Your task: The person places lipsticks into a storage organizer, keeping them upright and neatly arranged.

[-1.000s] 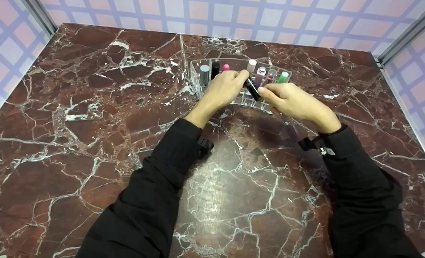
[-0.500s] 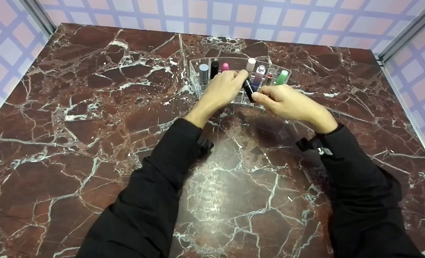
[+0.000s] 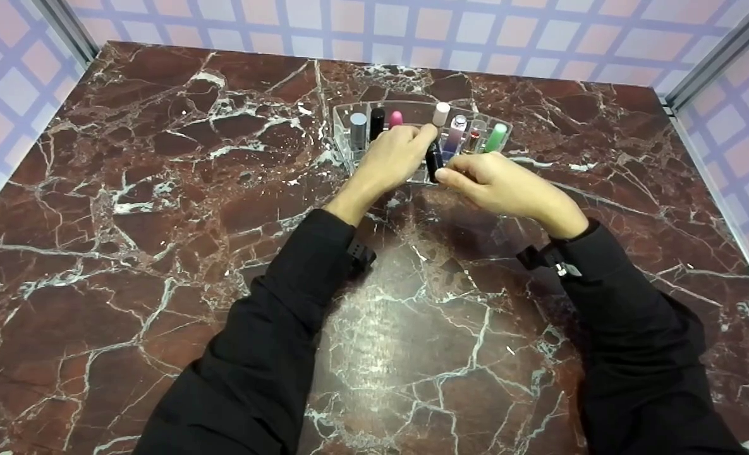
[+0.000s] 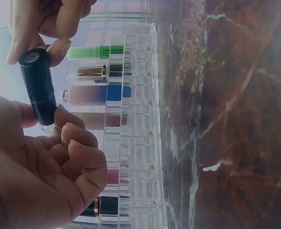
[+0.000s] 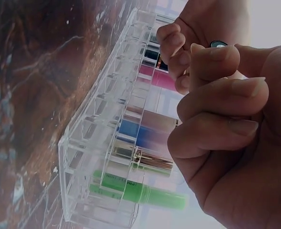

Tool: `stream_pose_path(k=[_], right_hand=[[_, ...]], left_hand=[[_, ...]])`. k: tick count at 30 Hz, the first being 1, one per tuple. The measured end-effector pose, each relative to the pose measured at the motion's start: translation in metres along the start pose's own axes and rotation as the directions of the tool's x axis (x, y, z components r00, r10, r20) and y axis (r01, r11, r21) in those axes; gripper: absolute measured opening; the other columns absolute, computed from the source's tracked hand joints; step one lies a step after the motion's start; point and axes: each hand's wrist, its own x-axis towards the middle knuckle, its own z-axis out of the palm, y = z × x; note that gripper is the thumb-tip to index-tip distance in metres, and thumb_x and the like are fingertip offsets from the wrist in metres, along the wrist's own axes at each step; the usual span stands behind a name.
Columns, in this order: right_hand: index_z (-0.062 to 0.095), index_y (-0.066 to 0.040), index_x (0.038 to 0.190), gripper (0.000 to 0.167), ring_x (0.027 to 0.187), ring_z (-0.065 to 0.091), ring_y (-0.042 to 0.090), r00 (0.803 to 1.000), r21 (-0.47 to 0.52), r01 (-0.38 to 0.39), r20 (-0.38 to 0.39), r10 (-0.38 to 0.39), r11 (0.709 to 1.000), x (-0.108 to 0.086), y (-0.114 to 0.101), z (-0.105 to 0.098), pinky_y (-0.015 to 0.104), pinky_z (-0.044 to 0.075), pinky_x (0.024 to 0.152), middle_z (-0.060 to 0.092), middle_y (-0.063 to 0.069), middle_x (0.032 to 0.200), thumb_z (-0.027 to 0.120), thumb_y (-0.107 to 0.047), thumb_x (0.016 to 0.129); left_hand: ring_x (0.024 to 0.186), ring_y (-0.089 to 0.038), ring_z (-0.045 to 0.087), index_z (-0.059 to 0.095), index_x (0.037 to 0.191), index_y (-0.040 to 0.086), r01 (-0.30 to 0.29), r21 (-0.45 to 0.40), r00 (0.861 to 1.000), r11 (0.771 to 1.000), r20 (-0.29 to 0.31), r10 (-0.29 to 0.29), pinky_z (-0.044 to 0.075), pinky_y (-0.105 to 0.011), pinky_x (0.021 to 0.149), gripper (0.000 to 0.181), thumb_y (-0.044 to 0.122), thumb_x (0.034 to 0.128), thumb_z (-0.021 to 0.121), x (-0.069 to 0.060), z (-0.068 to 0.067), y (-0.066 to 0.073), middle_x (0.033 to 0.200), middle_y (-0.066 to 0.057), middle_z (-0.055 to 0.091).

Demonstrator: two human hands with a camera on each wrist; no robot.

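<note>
Both hands meet over a clear curved cosmetics organizer (image 4: 141,152). Between them is a black lipstick tube (image 3: 434,163), tilted, with a small round label on its end in the left wrist view. The left hand (image 3: 396,155) pinches its far end between thumb and fingers. At the near end, the right hand (image 3: 507,186) pinches it with thumb and forefinger. Behind the hands stand a green tube (image 3: 495,138), a gold-capped tube (image 4: 92,73), a pink-to-blue tube (image 3: 455,134) and a pale-capped tube (image 3: 441,112). Part of the organizer is hidden by the hands.
On the organizer's left side stand a grey-blue tube (image 3: 358,129), a black tube (image 3: 377,123) and a pink one (image 3: 395,119). All rests on a dark red marbled table (image 3: 159,265). Checked panels (image 3: 399,31) rise behind and at both sides.
The right hand has shifted left and slightly nearer, swinging the near end of the black lipstick tube leftward, so the tube stands steeper. The left hand has stayed almost still.
</note>
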Motion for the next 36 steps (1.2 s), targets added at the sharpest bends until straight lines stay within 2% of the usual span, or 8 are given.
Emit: stream_pose_path(k=[8, 14, 28, 36], right_hand=[[0.060, -0.003, 0.088, 0.039, 0.051, 0.040, 0.011, 1.000, -0.007, 0.021, 0.007, -0.021, 1.000, 0.0006, -0.0021, 0.0023, 0.028, 0.036, 0.048, 0.046, -0.001, 0.063, 0.049, -0.035, 0.108], [0.060, -0.008, 0.088, 0.037, 0.052, 0.042, 0.012, 1.000, -0.016, 0.015, 0.010, -0.015, 1.000, 0.0003, -0.0033, 0.0028, 0.029, 0.039, 0.050, 0.049, -0.001, 0.065, 0.049, -0.036, 0.108], [0.061, -0.004, 0.090, 0.035, 0.050, 0.041, 0.011, 0.999, -0.025, 0.048, 0.015, -0.048, 0.999, 0.0009, -0.0037, 0.0046, 0.027, 0.038, 0.048, 0.047, -0.002, 0.063, 0.050, -0.032, 0.108], [0.066, -0.002, 0.098, 0.035, 0.052, 0.045, 0.012, 0.999, -0.020, 0.046, 0.024, -0.045, 0.999, -0.0005, -0.0029, 0.0015, 0.027, 0.042, 0.051, 0.052, -0.001, 0.067, 0.052, -0.032, 0.108]], left_hand=[[0.049, -0.009, 0.027, 0.039, 0.065, 0.022, -0.021, -0.016, 1.000, 1.000, -0.003, 0.021, 0.021, -0.023, 0.048, 0.048, 0.045, 0.1066, 0.037, 0.0000, 0.0011, 0.0003, 0.057, 0.008, 0.034], [0.048, -0.009, 0.026, 0.039, 0.064, 0.022, -0.020, -0.017, 1.000, 1.000, 0.008, 0.020, 0.020, -0.023, 0.047, 0.048, 0.045, 0.1065, 0.037, 0.0000, 0.0013, 0.0000, 0.056, 0.008, 0.034], [0.048, -0.008, 0.025, 0.039, 0.065, 0.022, -0.024, -0.022, 1.000, 0.999, 0.016, 0.024, 0.020, -0.023, 0.046, 0.048, 0.045, 0.1068, 0.037, 0.0000, 0.0020, -0.0008, 0.057, 0.008, 0.033], [0.049, -0.008, 0.027, 0.041, 0.066, 0.022, -0.034, -0.022, 0.999, 0.999, -0.003, 0.034, 0.021, -0.023, 0.047, 0.046, 0.044, 0.1068, 0.038, -0.0003, 0.0010, -0.0004, 0.057, 0.008, 0.035]])
